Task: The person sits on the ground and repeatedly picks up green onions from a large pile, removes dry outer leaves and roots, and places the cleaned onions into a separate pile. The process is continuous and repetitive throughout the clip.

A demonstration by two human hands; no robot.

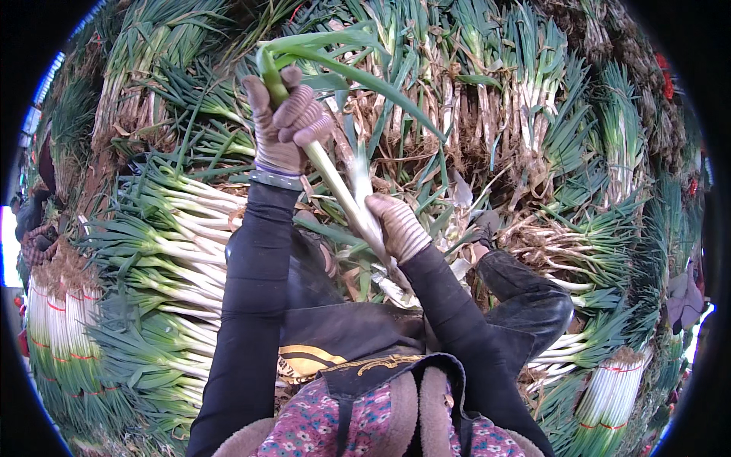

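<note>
My left hand (288,123), in a striped knit glove, is closed around the upper stalk of a large green onion (334,177). Above that hand its green leaves (365,85) fold over to the right, and the white shank slants down toward my lap. My right hand (400,225), gloved alike, grips the lower white part, with its fingertips partly hidden. A blurred pale strip (361,180), perhaps an outer layer, stands up from the shank beside the right fingers. The root end lies near my right wrist, over loose peelings (394,288).
White-stalked onions (197,251) lie in a long row at my left. Unpeeled ones with roots (548,245) lie at my right. Upright bundles (474,114) stand ahead. Banded bundles (65,325) sit at far left, and another tied bundle (611,388) at lower right.
</note>
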